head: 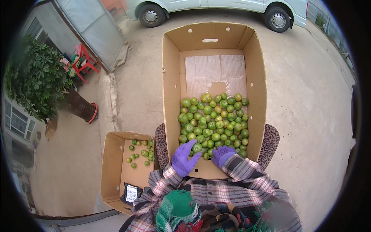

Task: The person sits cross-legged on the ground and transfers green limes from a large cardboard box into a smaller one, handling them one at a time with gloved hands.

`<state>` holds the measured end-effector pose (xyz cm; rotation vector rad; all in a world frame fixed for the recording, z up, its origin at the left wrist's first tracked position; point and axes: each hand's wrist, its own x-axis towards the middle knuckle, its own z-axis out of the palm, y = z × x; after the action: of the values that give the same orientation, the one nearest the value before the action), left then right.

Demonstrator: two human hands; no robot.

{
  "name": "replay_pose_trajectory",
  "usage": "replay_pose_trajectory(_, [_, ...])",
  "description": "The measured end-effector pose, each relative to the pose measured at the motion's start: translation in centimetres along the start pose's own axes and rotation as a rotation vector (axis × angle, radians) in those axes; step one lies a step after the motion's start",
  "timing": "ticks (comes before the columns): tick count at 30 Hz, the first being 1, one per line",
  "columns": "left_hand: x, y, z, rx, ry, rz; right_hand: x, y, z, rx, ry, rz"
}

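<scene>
In front of me stands a large cardboard box (214, 34), and many green citrus fruits (216, 137) cover the near half of its floor. Some of them show yellowish patches. My left hand (183, 162), in a purple glove, curves its fingers and thumb around one larger green citrus fruit (197, 147) at the near left corner. My right hand (223, 156), gloved alike, rests at the near edge of the pile with its fingers curled down among the fruits. Its fingertips are hidden, so whether it grips a fruit is unclear.
At my left, a smaller cardboard box (112, 162) holds several green fruits (144, 152) and a black package (127, 200) with a printed label. A leopard-print seat (271, 145) shows beside the large box. Further off are a potted plant (82, 107), a red chair (87, 62) and a van (214, 4).
</scene>
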<state>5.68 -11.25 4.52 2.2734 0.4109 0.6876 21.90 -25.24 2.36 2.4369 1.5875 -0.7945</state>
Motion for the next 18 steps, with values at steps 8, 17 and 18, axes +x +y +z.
replay_pose_trajectory(8, [-0.2, 1.0, -1.3, -0.002, 0.108, 0.025, 0.5, -0.3, 1.4, -0.042, 0.033, -0.186])
replay_pose_trajectory(17, [-0.1, -3.2, -5.9, -0.416, 0.694, -0.240, -0.3, -0.3, 0.5, 0.082, 0.145, -0.237])
replay_pose_trajectory(18, [0.2, -3.4, -7.0, -0.450, 0.740, -0.277, -0.3, -0.3, 0.6, 0.110, 0.187, -0.234])
